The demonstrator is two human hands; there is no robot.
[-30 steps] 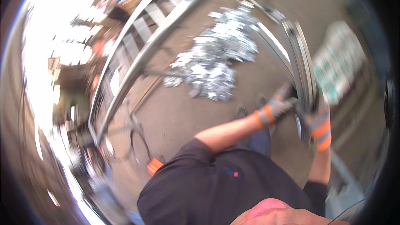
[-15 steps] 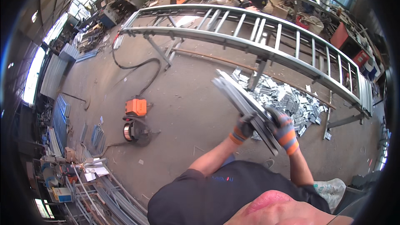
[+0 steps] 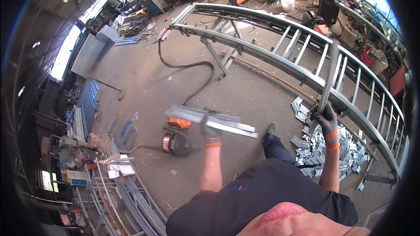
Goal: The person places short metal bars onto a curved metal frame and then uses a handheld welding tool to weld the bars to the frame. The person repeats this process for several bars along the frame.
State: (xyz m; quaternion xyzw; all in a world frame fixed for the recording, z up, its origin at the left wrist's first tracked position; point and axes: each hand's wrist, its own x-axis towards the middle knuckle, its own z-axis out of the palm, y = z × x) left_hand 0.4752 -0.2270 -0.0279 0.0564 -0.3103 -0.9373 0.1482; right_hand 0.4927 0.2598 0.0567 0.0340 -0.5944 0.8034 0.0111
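My left hand (image 3: 211,127), in a grey and orange work glove, is closed around a bundle of galvanized metal bars (image 3: 238,127) held out over the floor at the left. A single metal bar (image 3: 331,81) is gripped near its lower end by my right hand (image 3: 326,120), gloved the same way. This bar stands up across the near rail of a long ladder-like metal frame (image 3: 280,57); whether it touches the frame, I cannot tell. Below and around my right hand lies a heap of small shiny metal pieces (image 3: 330,155).
An orange machine (image 3: 178,123) with a copper wire spool (image 3: 166,142) stands partly behind the bundle. Its dark cable (image 3: 201,88) snakes toward the frame's far end. Long metal sections (image 3: 116,207) lie at lower left. A white bucket (image 3: 287,2) stands at the back.
Both hands were together on the bundle. Now they are apart: the left has swung leftward with the bundle, the right has moved to the frame with one bar. The view has shifted left.
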